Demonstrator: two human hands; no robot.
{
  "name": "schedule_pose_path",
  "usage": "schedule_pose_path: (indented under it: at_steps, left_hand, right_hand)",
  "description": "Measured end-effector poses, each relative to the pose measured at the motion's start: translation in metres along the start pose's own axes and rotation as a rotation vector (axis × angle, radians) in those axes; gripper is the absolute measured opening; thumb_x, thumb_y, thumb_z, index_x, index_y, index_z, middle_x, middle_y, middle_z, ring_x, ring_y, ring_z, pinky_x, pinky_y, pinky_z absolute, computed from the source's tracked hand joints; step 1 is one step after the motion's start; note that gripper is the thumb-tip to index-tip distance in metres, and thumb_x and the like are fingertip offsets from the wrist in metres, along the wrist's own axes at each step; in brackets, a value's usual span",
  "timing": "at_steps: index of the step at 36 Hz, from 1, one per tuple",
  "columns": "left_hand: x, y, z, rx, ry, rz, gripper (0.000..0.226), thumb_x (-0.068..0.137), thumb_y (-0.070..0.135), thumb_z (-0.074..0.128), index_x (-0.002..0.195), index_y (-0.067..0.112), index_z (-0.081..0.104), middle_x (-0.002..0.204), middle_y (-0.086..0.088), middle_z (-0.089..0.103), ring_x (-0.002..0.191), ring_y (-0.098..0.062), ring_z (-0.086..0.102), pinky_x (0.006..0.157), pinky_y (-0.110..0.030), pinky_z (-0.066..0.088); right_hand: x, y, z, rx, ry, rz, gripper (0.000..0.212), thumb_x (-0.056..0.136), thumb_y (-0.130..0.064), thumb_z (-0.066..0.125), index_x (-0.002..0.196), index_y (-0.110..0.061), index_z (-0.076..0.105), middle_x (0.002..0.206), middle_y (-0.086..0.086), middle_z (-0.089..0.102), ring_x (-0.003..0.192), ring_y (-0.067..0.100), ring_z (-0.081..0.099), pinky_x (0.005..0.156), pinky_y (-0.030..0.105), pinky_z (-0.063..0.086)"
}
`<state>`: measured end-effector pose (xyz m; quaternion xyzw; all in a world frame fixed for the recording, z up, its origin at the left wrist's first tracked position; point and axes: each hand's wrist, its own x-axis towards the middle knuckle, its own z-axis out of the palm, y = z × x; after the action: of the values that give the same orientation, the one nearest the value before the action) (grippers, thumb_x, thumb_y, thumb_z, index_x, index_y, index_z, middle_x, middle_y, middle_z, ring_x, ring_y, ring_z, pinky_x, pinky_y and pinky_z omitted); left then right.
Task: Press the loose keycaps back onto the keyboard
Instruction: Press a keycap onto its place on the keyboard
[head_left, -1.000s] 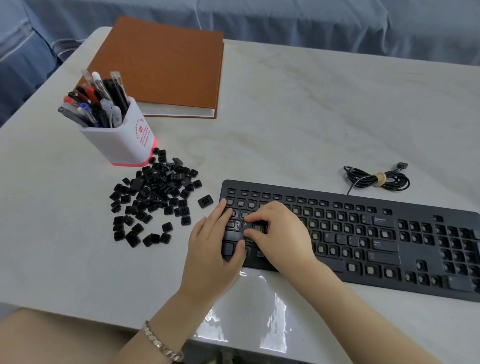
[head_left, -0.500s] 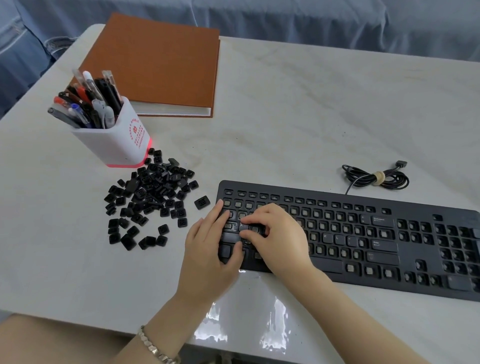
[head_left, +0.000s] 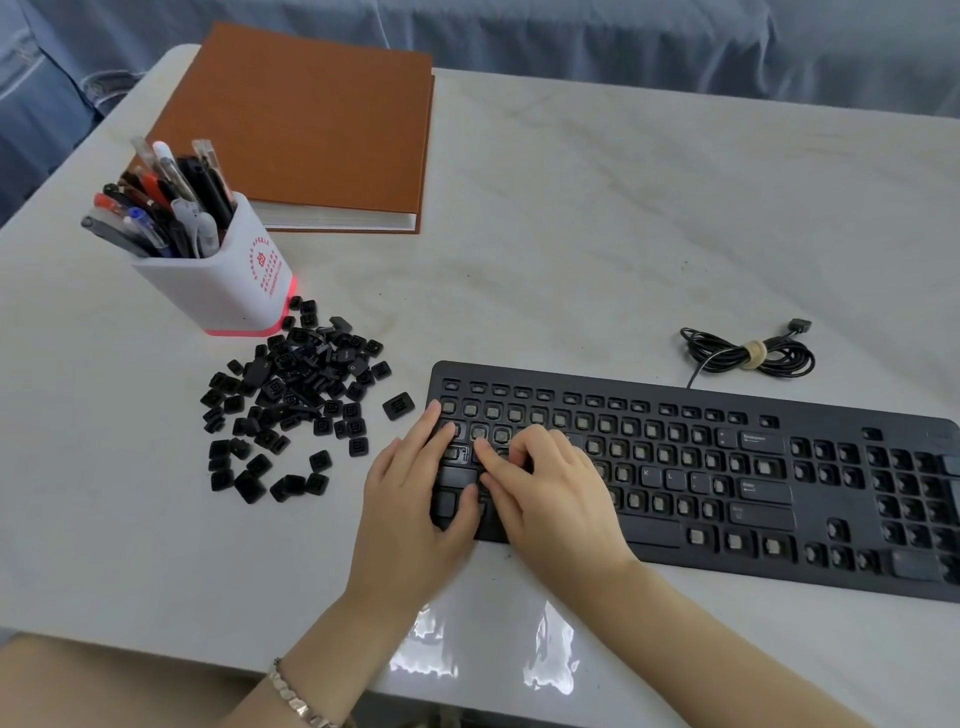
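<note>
this looks like a desk workspace of the office or study kind: a pale marbled table (head_left: 623, 208) carries a white pen holder (head_left: 223, 291) crammed with pens (head_left: 166, 208), a closed brown hardcover book (head_left: 306, 119) and a black computer keyboard (head_left: 727, 467) with its cable (head_left: 748, 356) coiled and tied beside it. blue fabric (head_left: 623, 41) runs behind the far edge, too little of it showing to tell home from office.

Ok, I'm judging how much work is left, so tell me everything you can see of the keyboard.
The keyboard is black, plastic-looking and full-size, lying flat on the pale table, slightly slanted. Most sockets are bare; a few caps, such as Backspace, Enter, K and L, are on. The left hand and right hand rest on its left end. Its cable lies coiled behind it.
</note>
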<state>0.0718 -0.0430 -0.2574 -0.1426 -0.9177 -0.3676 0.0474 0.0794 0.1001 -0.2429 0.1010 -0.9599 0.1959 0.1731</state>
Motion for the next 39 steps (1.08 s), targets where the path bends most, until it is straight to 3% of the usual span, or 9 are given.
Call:
schedule_pose_path:
  at_steps: [12, 20, 24, 27, 30, 34, 36, 39]
  left_hand:
    - [-0.001, 0.000, 0.000, 0.000, -0.013, -0.004, 0.054, 0.083, 0.033, 0.047, 0.126, 0.002, 0.056, 0.143, 0.000, 0.038, 0.125, 0.001, 0.033, 0.109, -0.010, 0.016]
    - [0.000, -0.001, 0.001, -0.004, 0.013, 0.003, 0.054, 0.082, 0.033, 0.047, 0.125, 0.003, 0.056, 0.142, 0.001, 0.039, 0.123, 0.008, 0.028, 0.108, -0.011, 0.018]
    - [0.000, -0.002, 0.000, -0.014, -0.017, -0.007, 0.055, 0.084, 0.037, 0.045, 0.129, 0.006, 0.054, 0.145, 0.004, 0.036, 0.126, 0.007, 0.028, 0.109, -0.009, 0.015]
    - [0.001, -0.004, -0.011, 0.025, -0.025, 0.015, 0.051, 0.092, 0.036, 0.036, 0.131, 0.009, 0.053, 0.142, 0.008, 0.040, 0.129, -0.001, 0.036, 0.111, -0.024, 0.027]
    - [0.004, -0.009, -0.030, 0.174, 0.033, 0.065, 0.039, 0.093, 0.019, 0.037, 0.120, 0.005, 0.062, 0.128, -0.006, 0.058, 0.114, -0.017, 0.054, 0.096, -0.039, 0.041]
    - [0.006, -0.028, -0.049, 0.442, 0.121, -0.013, 0.023, 0.079, 0.005, 0.069, 0.103, 0.004, 0.069, 0.110, -0.015, 0.064, 0.096, -0.034, 0.059, 0.078, -0.048, 0.045]
    - [0.005, -0.038, -0.056, 0.484, 0.093, -0.040, 0.027, 0.073, 0.004, 0.077, 0.098, 0.003, 0.070, 0.101, -0.015, 0.065, 0.083, -0.037, 0.060, 0.071, -0.047, 0.046]
    - [0.002, -0.046, -0.063, 0.497, 0.067, -0.042, 0.015, 0.079, 0.007, 0.072, 0.093, 0.004, 0.071, 0.090, -0.012, 0.064, 0.071, -0.033, 0.058, 0.061, -0.038, 0.047]
  right_hand:
    - [-0.001, 0.002, -0.001, -0.011, -0.058, -0.027, 0.036, 0.082, -0.018, 0.044, 0.107, -0.013, 0.069, 0.075, 0.002, 0.049, 0.063, 0.020, 0.047, 0.054, 0.026, 0.039]
    - [0.000, -0.003, 0.000, -0.050, -0.089, 0.001, 0.038, 0.079, -0.023, 0.041, 0.102, -0.016, 0.071, 0.075, 0.002, 0.050, 0.067, 0.019, 0.042, 0.055, 0.025, 0.034]
    - [-0.001, -0.005, -0.004, -0.036, -0.078, 0.015, 0.037, 0.080, -0.026, 0.042, 0.100, -0.016, 0.072, 0.074, 0.001, 0.050, 0.062, 0.020, 0.049, 0.054, 0.025, 0.035]
    - [-0.002, -0.002, -0.005, 0.001, -0.088, 0.030, 0.036, 0.081, -0.025, 0.042, 0.101, -0.019, 0.072, 0.075, 0.000, 0.049, 0.062, 0.020, 0.050, 0.057, 0.023, 0.036]
    - [-0.002, -0.003, -0.006, 0.039, -0.112, 0.060, 0.037, 0.080, -0.026, 0.041, 0.101, -0.020, 0.071, 0.073, -0.001, 0.049, 0.062, 0.019, 0.050, 0.059, 0.023, 0.037]
    - [0.002, -0.006, -0.005, 0.127, -0.100, 0.110, 0.030, 0.080, -0.018, 0.048, 0.094, -0.015, 0.073, 0.070, -0.001, 0.053, 0.062, 0.021, 0.055, 0.055, 0.028, 0.048]
    - [0.006, -0.010, -0.004, 0.186, -0.098, 0.139, 0.022, 0.075, -0.011, 0.057, 0.090, -0.012, 0.074, 0.070, 0.000, 0.056, 0.063, 0.023, 0.058, 0.053, 0.030, 0.051]
    - [0.016, -0.020, -0.002, 0.254, -0.127, 0.130, 0.021, 0.074, -0.008, 0.057, 0.087, -0.010, 0.074, 0.072, 0.003, 0.059, 0.066, 0.025, 0.060, 0.056, 0.030, 0.052]
